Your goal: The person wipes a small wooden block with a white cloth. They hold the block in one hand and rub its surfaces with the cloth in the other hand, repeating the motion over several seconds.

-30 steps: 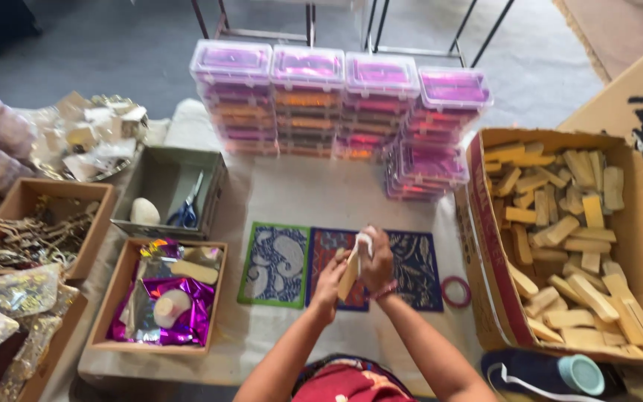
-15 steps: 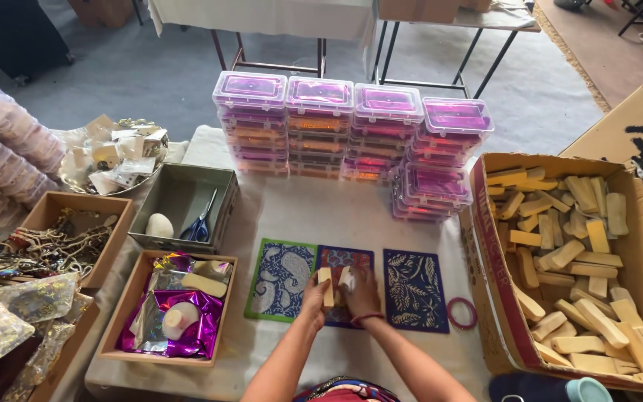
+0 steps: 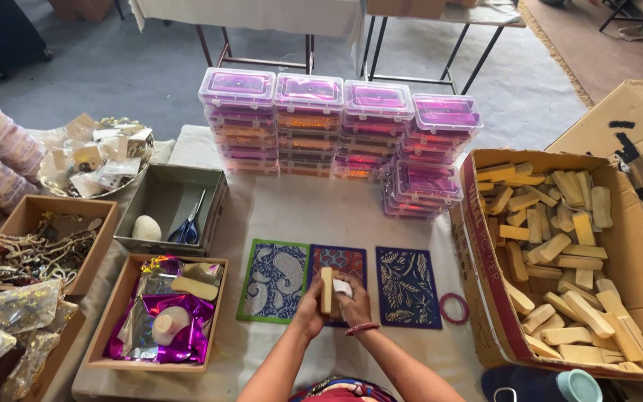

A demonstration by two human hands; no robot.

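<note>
Here your left hand (image 3: 311, 307) is curled around a pale wooden block (image 3: 327, 289), holding it upright over the red patterned card (image 3: 338, 263) at the middle of the counter (image 3: 314, 212). Your right hand (image 3: 355, 303) presses against the block's other side with a small white piece (image 3: 342, 287) pinched at its fingertips; what that piece is, you cannot tell. Both hands hide the lower part of the red card. The blue paisley card (image 3: 274, 280) lies just beside it at 9 o'clock, the dark blue leaf card (image 3: 407, 286) at 3 o'clock, and a pink ring (image 3: 454, 307) beyond that. At 12 o'clock stand stacked clear boxes with purple lids (image 3: 340, 126). The carton of wooden blocks (image 3: 560, 246) at 3 o'clock is cut off by the right edge. At 9 o'clock a tray of purple foil (image 3: 158, 313) sits below a grey tray with scissors (image 3: 187, 221).
</note>
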